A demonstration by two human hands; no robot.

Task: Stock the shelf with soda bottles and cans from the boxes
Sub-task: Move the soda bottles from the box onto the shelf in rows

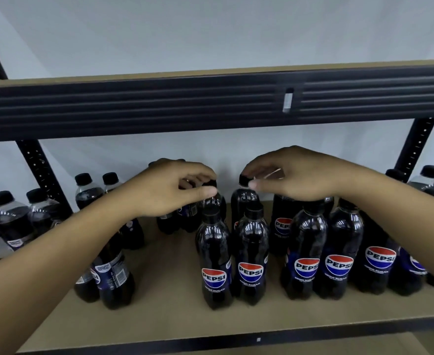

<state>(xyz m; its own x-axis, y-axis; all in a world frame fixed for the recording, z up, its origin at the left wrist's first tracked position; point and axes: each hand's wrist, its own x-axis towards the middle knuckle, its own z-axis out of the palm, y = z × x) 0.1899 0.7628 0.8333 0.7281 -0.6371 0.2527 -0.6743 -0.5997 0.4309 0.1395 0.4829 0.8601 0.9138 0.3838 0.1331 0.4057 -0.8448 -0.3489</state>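
**Fingers, left hand** (170, 188): the fingers (205, 193) are curled, thumb and fingertips pinching the black cap of the left rear bottle (214, 201). That bottle stands upright in the second row, mid-shelf, partly hidden by the hand.

**Fingers, right hand** (300, 175): the fingers (259, 185) are curled downward, with the thumb at the side of the cap and the other fingertips over its top. They grip the black cap of the right rear bottle (244, 201), which stands upright just beside the left rear bottle and apart from it.

**Front row** (251, 254): Pepsi Zero Sugar bottles with dark contents, black caps and labels facing forward. Two stand directly in front of the gripped pair; more stand to the right, close together, under the right forearm.

**Left cluster** (113, 272): several bottles of the same kind, with labels turned sideways, partly covered by the left forearm.

**Shelf board** (170, 290): a tan surface with a black front edge that carries all of the above.

**Outer bottles**: a group with black caps (85, 190) stands beyond the left upright (39, 170), and another group (431, 180) stands at the far right edge near the right upright (415, 144).

**Upper beam** (159, 103): black and ribbed, it crosses the whole view above the hands.

**Wall** (210, 34): plain white, behind the shelving.
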